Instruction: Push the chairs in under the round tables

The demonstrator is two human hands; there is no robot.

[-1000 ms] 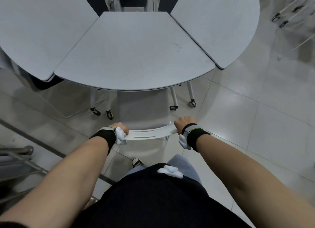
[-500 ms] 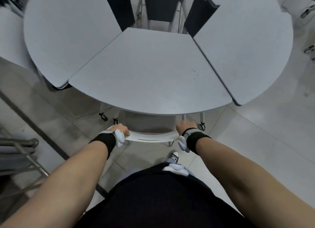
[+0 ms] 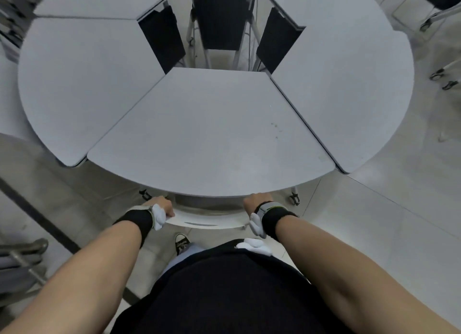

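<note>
A big round table point(image 3: 212, 134) fills most of the view. Its top is smooth, flat and pale grey, and it is made of wedge pieces set side by side with thin dark lines between them. In the middle is a gap where black panels point(image 3: 162, 39) and thin metal legs show.

The floor point(image 3: 374, 221) is made of large shiny pale tiles.

A white chair point(image 3: 199, 221) sits at the near edge of the table. Its seat is almost all hidden under the top, and only the curved, smooth back, with a thin slot in it, sticks out. It looks like hard plastic, though that is hard to be sure of from here.

Small black wheels point(image 3: 294, 200) sit on the table legs beside the chair.

The left hand point(image 3: 162, 206) is curled tight around the left end of the chair back. The right hand point(image 3: 254, 202) is curled tight around the right end. Both hands are right by the table rim. Each wrist wears a soft black band point(image 3: 138, 220) with a white lump on it.

One shoe point(image 3: 181, 241) with white laces stands on the tiles just behind the chair.
</note>
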